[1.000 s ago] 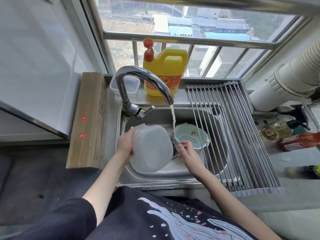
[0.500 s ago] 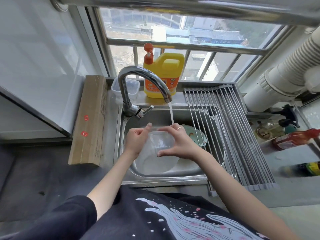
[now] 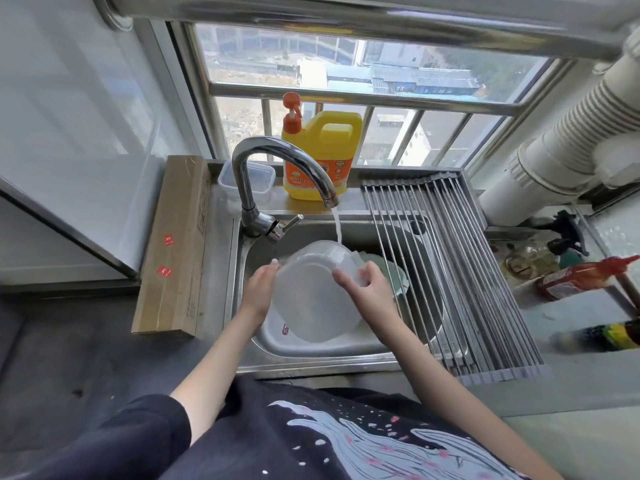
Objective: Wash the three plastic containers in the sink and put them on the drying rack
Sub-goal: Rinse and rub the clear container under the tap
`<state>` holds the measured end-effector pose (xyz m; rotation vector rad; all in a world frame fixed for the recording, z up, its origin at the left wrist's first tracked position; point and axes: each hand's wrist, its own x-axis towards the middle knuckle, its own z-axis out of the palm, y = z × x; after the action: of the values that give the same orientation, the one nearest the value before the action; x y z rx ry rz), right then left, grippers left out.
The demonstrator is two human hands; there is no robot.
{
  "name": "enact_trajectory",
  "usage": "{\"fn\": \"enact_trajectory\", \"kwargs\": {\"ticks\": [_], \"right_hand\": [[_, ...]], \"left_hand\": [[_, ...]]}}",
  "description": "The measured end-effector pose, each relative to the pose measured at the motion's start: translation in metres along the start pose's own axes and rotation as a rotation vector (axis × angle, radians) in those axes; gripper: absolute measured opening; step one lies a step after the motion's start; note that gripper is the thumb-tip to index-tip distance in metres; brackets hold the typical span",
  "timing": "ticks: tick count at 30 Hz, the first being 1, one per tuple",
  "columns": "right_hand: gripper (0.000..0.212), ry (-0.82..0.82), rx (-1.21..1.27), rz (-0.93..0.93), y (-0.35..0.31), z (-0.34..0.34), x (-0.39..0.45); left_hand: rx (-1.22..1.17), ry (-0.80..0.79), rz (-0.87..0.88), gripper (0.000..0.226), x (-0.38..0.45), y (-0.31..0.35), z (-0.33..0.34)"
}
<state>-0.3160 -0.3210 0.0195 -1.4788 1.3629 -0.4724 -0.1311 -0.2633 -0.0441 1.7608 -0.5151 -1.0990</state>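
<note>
A clear plastic container [image 3: 313, 289] is held tilted over the steel sink [image 3: 311, 355], its bottom facing me, under the running water from the tap [image 3: 277, 157]. My left hand [image 3: 259, 289] grips its left edge. My right hand [image 3: 370, 292] grips its right rim. A pale green strainer bowl [image 3: 393, 271] lies in the sink behind my right hand, mostly hidden. A small clear container [image 3: 261, 180] stands on the ledge behind the tap. The roll-up drying rack [image 3: 467, 271] covers the sink's right part and holds nothing.
A yellow detergent jug [image 3: 320, 157] stands on the sill ledge. A long cardboard box [image 3: 176, 247] lies left of the sink. Bottles, among them a red sauce bottle [image 3: 585, 277], sit on the counter at right. A white duct [image 3: 568, 140] runs at upper right.
A second ago only my left hand held the container while the right was at the strainer. Then both hands took it, and now it is turned bottom-up toward me under the stream.
</note>
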Motion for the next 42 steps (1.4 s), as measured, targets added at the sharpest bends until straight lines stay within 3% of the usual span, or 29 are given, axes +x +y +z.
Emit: {"fn": "enact_trajectory", "kwargs": {"ticks": [5,8,10,13,16,19,24,27,29,33,36,42], "right_hand": [[0.055,0.016,0.006,0.064,0.003,0.013,0.000],[0.054,0.034,-0.055,0.058,0.006,0.012,-0.001],[0.060,-0.033,0.043,0.146,0.007,0.006,-0.002],[0.075,-0.259,0.368,0.484,0.013,-0.008,0.003],[0.063,-0.395,0.573,0.676,0.022,-0.022,0.001],[0.055,-0.349,0.736,0.734,0.032,-0.034,-0.003],[0.035,-0.067,0.795,0.608,0.052,-0.066,-0.009],[0.026,0.089,0.818,0.479,0.058,-0.087,-0.001],[0.031,0.274,0.786,0.369,0.058,-0.102,0.015],[0.038,0.496,0.733,0.256,0.048,-0.124,0.076],[0.040,0.506,0.632,0.194,0.039,-0.137,0.133],[0.043,0.418,0.357,0.118,0.032,-0.146,0.209]], "left_hand": [[0.038,-0.003,-0.065,0.047,0.009,-0.005,-0.004],[-0.109,-0.030,-0.198,0.052,0.009,-0.001,-0.003],[-0.159,-0.062,-0.307,0.058,0.009,0.000,-0.004],[-0.110,-0.296,-0.481,0.071,0.009,-0.010,-0.006],[-0.161,-0.611,-0.530,0.053,-0.003,-0.003,-0.002],[-0.221,-0.677,-0.546,0.045,-0.009,0.010,0.005],[-0.321,-0.759,-0.558,0.044,-0.015,0.034,0.031],[-0.357,-0.735,-0.497,0.047,-0.021,0.054,0.076],[-0.347,-0.624,-0.410,0.068,-0.023,0.067,0.109],[-0.112,-0.547,-0.167,0.089,-0.002,0.094,0.169],[-0.045,-0.417,-0.066,0.097,0.036,0.107,0.200],[0.236,-0.233,-0.023,0.082,0.097,0.100,0.233]]}}
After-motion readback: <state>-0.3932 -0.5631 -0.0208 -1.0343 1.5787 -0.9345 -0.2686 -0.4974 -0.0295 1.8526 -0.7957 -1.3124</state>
